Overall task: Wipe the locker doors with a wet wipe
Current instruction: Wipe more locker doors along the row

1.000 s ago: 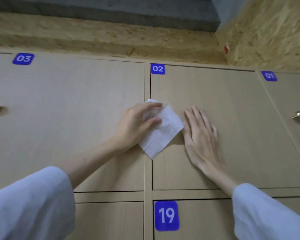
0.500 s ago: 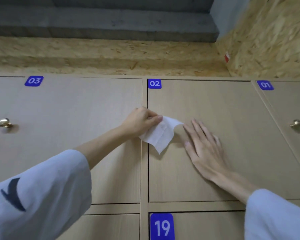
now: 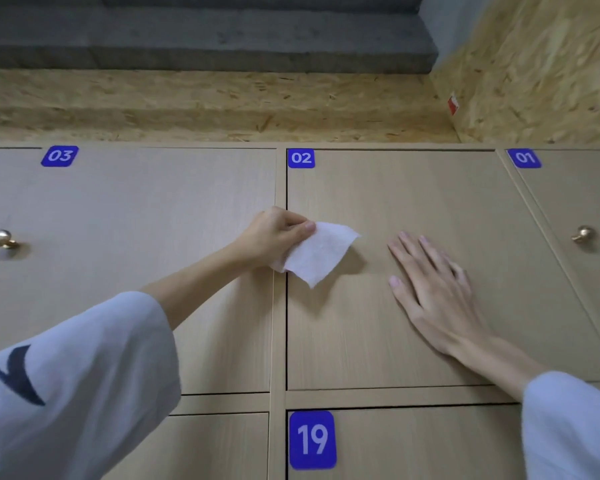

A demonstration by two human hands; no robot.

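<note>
The left hand [image 3: 274, 237] covers one corner of the white wet wipe [image 3: 317, 252]. Both pale sleeves, lower corners, and the light wooden door numbered 19 [image 3: 413, 445] run past the frame's edges.

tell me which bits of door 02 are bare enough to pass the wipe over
On door 02, the upper band between the 02 label and both hands is bare, as is the lower-left stretch under the wet wipe down to the door's bottom edge. The middle is crowded: the left hand pinches the wipe, and the right hand lies flat.
</note>
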